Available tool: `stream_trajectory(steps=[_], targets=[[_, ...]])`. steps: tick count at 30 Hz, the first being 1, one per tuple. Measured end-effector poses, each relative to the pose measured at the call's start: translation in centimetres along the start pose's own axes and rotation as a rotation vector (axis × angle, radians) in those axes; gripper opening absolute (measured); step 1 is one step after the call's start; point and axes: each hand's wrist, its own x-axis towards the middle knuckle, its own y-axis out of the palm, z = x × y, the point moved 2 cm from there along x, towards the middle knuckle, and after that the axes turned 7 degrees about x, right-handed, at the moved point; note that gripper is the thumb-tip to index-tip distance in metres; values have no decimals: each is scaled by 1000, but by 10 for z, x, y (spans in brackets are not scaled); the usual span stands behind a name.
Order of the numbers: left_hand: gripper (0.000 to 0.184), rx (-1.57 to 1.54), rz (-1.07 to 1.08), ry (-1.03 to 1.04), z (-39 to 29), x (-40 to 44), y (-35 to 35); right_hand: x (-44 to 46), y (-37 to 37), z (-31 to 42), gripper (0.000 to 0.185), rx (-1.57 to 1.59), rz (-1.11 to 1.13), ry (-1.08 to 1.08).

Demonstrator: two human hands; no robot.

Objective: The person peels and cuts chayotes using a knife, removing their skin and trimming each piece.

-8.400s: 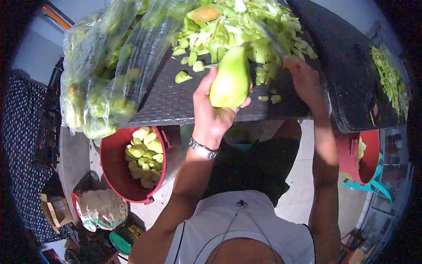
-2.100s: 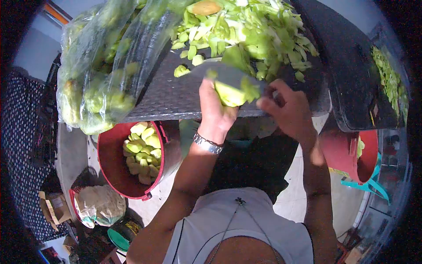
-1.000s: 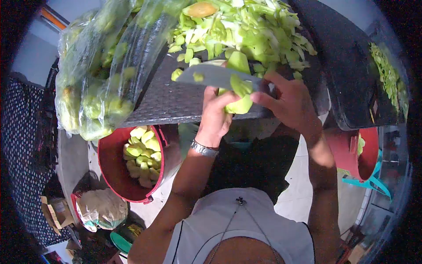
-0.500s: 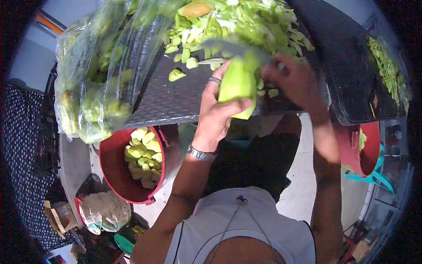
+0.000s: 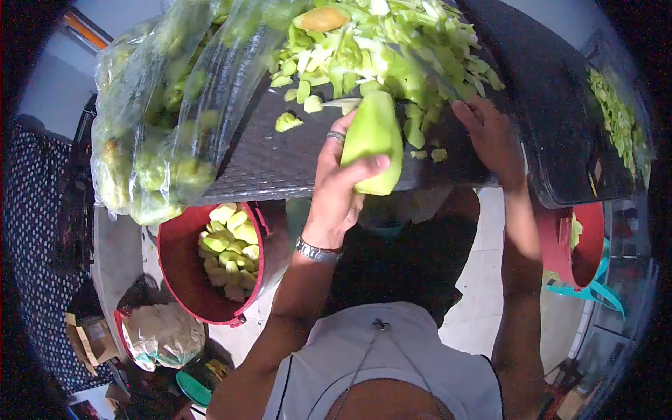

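My left hand (image 5: 339,178) is wrapped round a pale green, oblong peeled fruit (image 5: 376,143), its thumb lying across the lower part. The fruit tilts slightly, above the front edge of a dark woven tabletop (image 5: 262,157). To its right, my right hand (image 5: 490,133) is closed on a knife (image 5: 439,78), whose blurred blade points up and left over the peelings. Knife and fruit are apart. Behind them spreads a heap of green peelings (image 5: 392,52), with an orange-tan oval piece (image 5: 321,19) on top.
A clear plastic bag of green fruit (image 5: 157,140) bulges over the table's left edge. Below stands a red bucket (image 5: 180,280) holding peeled pieces (image 5: 233,245). Another red bucket (image 5: 588,241) is at right, beneath a black surface (image 5: 560,119) with more peelings (image 5: 619,115).
My right hand and the knife have moved right and slightly down, away from the fruit's top. My left hand and the fruit have shifted slightly left and down.
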Motion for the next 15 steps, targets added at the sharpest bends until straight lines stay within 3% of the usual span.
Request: stream_trajectory(steps=[2, 5, 8, 12, 15], targets=[[64, -98, -80, -82, 5, 6, -5, -8, -3, 28, 39, 117, 58, 344], [54, -215, -175, -149, 8, 15, -3, -15, -2, 41, 41, 224, 141, 433], [44, -376, -168, -125, 9, 16, -2, -31, -7, 91, 42, 130, 212, 309], [37, -508, -63, -1, 27, 9, -3, -54, 11, 115, 49, 238, 251, 129], [39, -495, -58, -130, 23, 18, 3, -54, 15, 116, 57, 245, 278, 92]])
